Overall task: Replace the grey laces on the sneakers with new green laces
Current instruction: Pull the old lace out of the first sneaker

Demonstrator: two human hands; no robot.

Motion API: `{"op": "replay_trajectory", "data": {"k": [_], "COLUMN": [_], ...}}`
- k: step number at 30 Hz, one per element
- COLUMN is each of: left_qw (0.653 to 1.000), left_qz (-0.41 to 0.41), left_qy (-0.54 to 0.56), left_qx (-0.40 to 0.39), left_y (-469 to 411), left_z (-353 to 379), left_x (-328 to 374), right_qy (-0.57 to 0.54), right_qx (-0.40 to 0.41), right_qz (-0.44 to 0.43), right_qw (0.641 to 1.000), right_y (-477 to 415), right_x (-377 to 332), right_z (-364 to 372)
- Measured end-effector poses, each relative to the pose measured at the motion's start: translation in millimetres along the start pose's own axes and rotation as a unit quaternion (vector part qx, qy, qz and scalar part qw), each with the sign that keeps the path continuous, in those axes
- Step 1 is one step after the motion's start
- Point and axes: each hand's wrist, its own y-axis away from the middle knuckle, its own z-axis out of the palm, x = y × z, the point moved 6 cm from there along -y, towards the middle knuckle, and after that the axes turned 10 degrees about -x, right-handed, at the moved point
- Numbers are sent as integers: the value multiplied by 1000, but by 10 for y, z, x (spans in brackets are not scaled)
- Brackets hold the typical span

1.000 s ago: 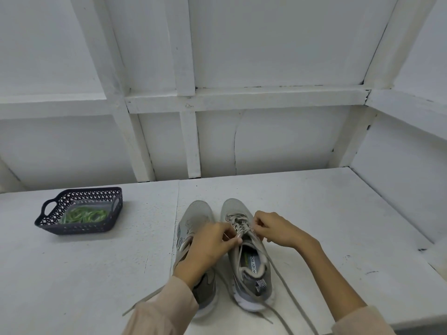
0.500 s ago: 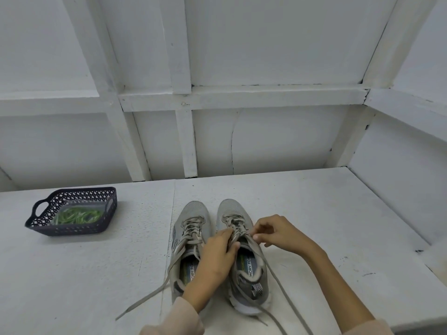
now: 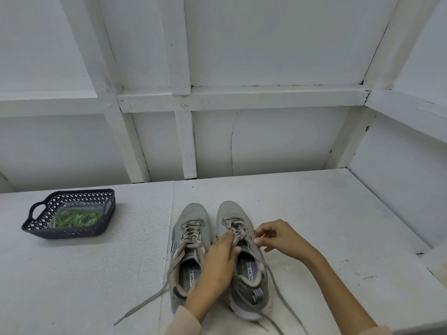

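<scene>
Two grey sneakers stand side by side on the white table, toes pointing away from me. The left sneaker (image 3: 191,240) has loose grey laces trailing to the front left. On the right sneaker (image 3: 242,257), my left hand (image 3: 217,264) pinches the grey lace (image 3: 235,234) at the eyelets with thumb and fingers. My right hand (image 3: 280,239) pinches the same lace on the shoe's right side. One lace end (image 3: 278,293) runs down toward the table's front edge. Green laces (image 3: 76,218) lie coiled in a dark basket.
The dark perforated basket (image 3: 69,232) with handles sits at the far left of the table. White framed walls close off the back and the right side. The table's front edge is near the bottom right.
My left hand has slid back off the left sneaker, uncovering its laces, and now sits lower on the right shoe. My right hand stays at the right shoe's eyelets.
</scene>
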Motion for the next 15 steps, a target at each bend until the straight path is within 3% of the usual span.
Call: {"op": "replay_trajectory", "data": {"k": [3, 7, 12, 15], "left_qw": [1000, 1000, 1000, 1000], "left_qz": [-6, -5, -1, -2], "left_qy": [-11, -12, 4, 22], "left_qx": [-8, -6, 6, 18], "left_y": [11, 7, -1, -9], "left_z": [82, 98, 126, 160], "left_x": [-12, -17, -48, -63], "right_qy": [-1, -106, -70, -67], "right_qx": [41, 163, 26, 9], "right_qz": [-6, -15, 29, 20], "right_qw": [999, 981, 997, 998], "right_y": [-23, 21, 51, 10], "right_x": [-48, -50, 39, 59], "right_z": [-28, -240, -129, -7]}}
